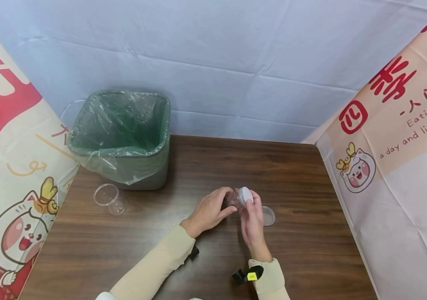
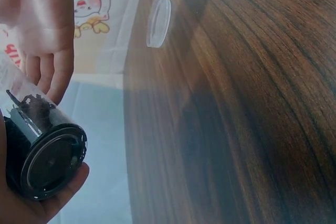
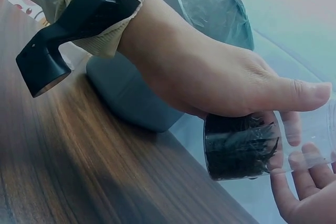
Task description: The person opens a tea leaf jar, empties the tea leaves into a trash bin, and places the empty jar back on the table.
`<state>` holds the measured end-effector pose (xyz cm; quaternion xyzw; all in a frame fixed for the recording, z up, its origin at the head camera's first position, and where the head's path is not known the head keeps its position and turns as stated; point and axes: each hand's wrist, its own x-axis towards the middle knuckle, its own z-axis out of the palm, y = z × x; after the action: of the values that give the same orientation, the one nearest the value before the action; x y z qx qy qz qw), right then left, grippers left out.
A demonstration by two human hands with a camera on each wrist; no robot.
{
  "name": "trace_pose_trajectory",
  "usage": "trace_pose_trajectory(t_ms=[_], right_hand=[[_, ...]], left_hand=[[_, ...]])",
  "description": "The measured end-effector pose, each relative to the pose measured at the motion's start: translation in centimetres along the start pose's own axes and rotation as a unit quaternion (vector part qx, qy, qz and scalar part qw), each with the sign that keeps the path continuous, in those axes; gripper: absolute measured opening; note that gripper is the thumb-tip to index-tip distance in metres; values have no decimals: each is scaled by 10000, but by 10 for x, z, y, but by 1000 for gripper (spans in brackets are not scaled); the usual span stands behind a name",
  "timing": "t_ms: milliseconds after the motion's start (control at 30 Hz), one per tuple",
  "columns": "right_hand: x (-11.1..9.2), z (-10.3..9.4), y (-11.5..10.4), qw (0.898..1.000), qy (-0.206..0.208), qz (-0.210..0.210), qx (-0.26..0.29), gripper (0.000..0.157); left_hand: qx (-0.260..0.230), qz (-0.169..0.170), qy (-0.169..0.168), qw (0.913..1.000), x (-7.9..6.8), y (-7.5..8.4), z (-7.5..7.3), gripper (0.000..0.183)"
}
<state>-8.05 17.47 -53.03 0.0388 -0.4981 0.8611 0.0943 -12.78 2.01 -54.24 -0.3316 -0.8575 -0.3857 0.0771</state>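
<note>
A clear jar (image 1: 237, 199) with dark, shred-like contents is held tilted above the table by both hands. Its white top (image 1: 246, 195) faces up and to the right. My left hand (image 1: 207, 210) grips the lower part of the jar, where the dark contents (image 3: 241, 148) have gathered. Around the upper end are the fingers of my right hand (image 1: 252, 216), with the thumb near the white top. In the left wrist view, the jar's round base (image 2: 55, 161) faces the camera. A clear round lid (image 1: 268, 216) lies on the table just right of my right hand.
A grey bin (image 1: 153, 177) with a clear liner stands at the table's back left. In front of it is a clear, wide-rimmed plastic vessel (image 1: 106, 195). Printed cloth walls flank the wooden table (image 1: 303, 250), and a plain one closes the back.
</note>
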Motion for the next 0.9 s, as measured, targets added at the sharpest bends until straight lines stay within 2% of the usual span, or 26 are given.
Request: trace_pose_trajectory(t_ms=[167,400,600,733,900], right_hand=[[1,1,-1,9999,-53,58,-62,19],[3,-2,-2,9995,-310,53,72,29],[3,-4,0,9988,-482,-59,18,34],[2,-2,2,9994,-336,-107,34,42],[2,0,4,10000,-44,-34,-45,35]], left_hand=[[-6,12,7,10000,0,-1,0,67],[-21,47,28,10000,0,-2,1,61],[36,49,75,10000,-1,-2,1,66],[56,3,32,10000,0,-2,0,69],[44,-49,0,10000,0,-1,-1,71]])
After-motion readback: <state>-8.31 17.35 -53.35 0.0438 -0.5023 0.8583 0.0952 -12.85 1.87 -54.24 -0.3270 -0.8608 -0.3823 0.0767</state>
